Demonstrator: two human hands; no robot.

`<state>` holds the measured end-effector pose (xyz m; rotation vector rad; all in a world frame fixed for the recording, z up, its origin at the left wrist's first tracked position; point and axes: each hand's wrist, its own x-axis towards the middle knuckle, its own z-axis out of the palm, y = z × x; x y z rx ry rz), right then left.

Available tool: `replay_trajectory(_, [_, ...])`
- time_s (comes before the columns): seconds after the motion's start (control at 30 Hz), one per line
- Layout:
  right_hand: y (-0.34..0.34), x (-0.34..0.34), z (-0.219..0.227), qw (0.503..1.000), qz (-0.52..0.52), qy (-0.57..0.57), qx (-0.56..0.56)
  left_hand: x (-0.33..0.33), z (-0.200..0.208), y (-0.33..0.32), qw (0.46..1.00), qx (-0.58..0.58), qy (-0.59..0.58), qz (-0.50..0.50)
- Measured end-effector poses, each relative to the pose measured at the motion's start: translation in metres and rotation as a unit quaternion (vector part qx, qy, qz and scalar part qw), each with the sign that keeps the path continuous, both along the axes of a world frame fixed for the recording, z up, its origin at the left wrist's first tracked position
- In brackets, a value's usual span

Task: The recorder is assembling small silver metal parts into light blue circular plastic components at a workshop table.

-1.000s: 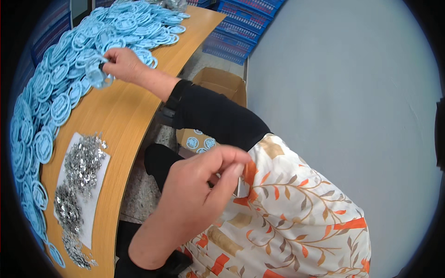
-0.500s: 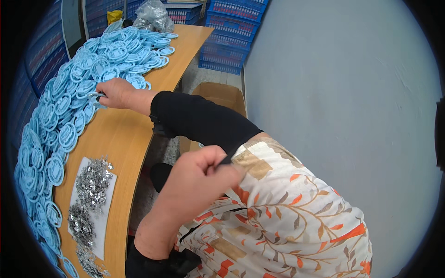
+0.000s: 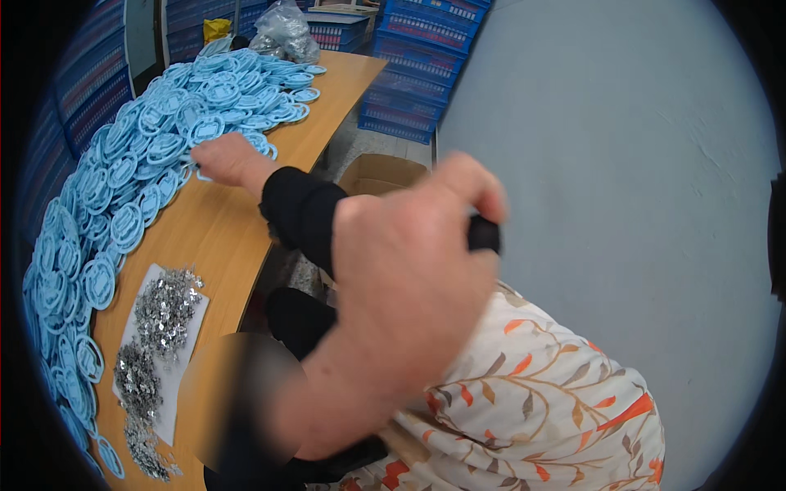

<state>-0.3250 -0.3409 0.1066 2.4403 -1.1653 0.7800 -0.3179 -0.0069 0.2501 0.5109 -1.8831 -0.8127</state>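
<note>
My right hand (image 3: 229,159) reaches out over the table at the edge of a heap of light blue oval plastic pieces (image 3: 127,225). Its fingers are closed on one light blue piece, with something small and dark at the fingertips. Closer to me, my left hand (image 3: 409,270) is raised, large and smeared by motion, with its fingers curled. A black patch shows between its thumb and fingers; whether it is gripped, or is the right arm's black sleeve (image 3: 299,204) behind, is not clear. Nearer on the table, small silvery metal parts (image 3: 168,311) lie heaped on a white sheet (image 3: 169,409).
The wooden table (image 3: 217,217) curves along my left. A clear plastic bag (image 3: 286,33) of parts and a yellow item (image 3: 216,30) stand at its far end. Blue crates (image 3: 417,74) are stacked beyond, near a grey wall (image 3: 606,164). A cardboard box (image 3: 381,172) stands beside the table.
My left hand has moved up and right, and looks larger. My right hand stays near the heap, with only a slight shift. The whole view has shifted a little.
</note>
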Motion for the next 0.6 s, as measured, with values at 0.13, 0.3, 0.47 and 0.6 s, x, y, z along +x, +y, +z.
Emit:
replay_trajectory(0.13, [-0.02,-0.06,0.012,0.994,-0.097,-0.037,-0.018,0.021,-0.026,0.01,0.972,-0.228,0.048,0.037])
replay_trajectory(0.3, [-0.03,-0.126,0.053,0.962,-0.216,-0.126,-0.112,0.035,-0.077,0.012,0.977,-0.186,0.012,0.102])
replay_trajectory(0.47, [-0.027,-0.153,0.084,0.942,-0.227,-0.17,-0.18,0.02,-0.098,0.011,0.935,0.1,-0.333,0.071])
replay_trajectory(0.6, [-0.031,-0.159,0.09,0.933,-0.205,-0.179,-0.234,0.021,-0.114,0.012,0.846,0.008,-0.504,-0.175])
